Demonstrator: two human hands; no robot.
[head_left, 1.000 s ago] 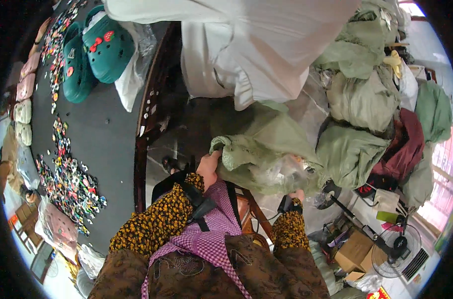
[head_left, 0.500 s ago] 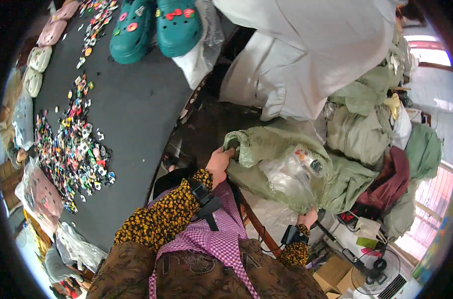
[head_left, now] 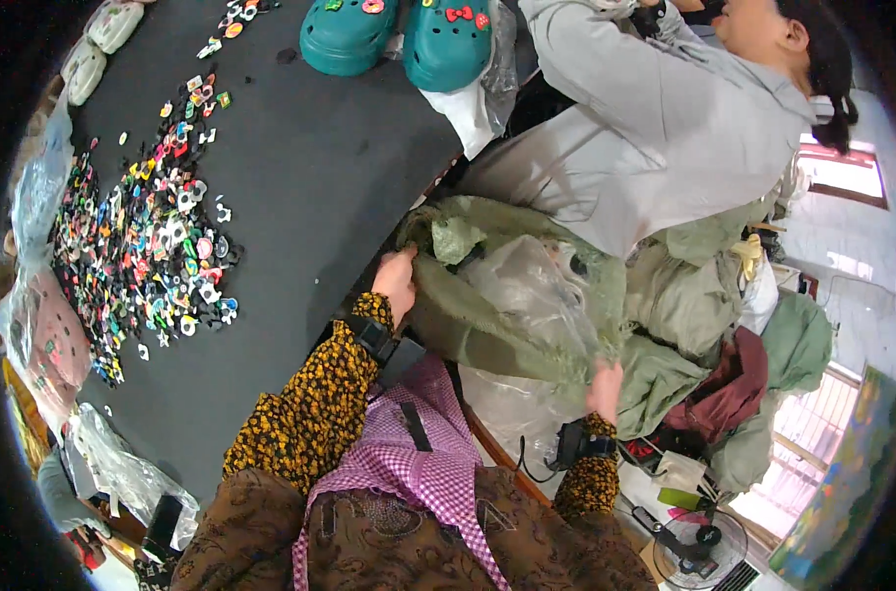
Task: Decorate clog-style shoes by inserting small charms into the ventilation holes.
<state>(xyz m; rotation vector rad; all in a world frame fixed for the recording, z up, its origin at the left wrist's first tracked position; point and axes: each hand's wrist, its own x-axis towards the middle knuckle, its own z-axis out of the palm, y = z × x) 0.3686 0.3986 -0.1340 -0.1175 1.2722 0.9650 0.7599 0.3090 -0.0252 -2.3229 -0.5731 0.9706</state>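
Between my hands an olive-green woven sack point(head_left: 468, 315) is held with its mouth spread wide. My left hand point(head_left: 396, 283) is closed on the sack's rim at the table's edge. On the opposite side, my right hand point(head_left: 604, 389) grips the rim near its lower right corner. Inside the mouth lie clear plastic bags point(head_left: 527, 281); what they contain is hard to make out. A pale green crumpled piece of the sack point(head_left: 456, 239) shows near its upper left.
The dark table point(head_left: 281, 197) on my left carries piled colourful shoe charms point(head_left: 172, 236), teal clogs point(head_left: 448, 44) and bagged pink clogs point(head_left: 54, 335). A person in grey point(head_left: 655, 148) is close beyond the sack. More sacks point(head_left: 689, 291) and a fan point(head_left: 704, 552) stand at right.
Both hands have raised the sack and stretched its mouth wider, the left moving up and leftward. The view has turned, and more of the person in grey now shows.
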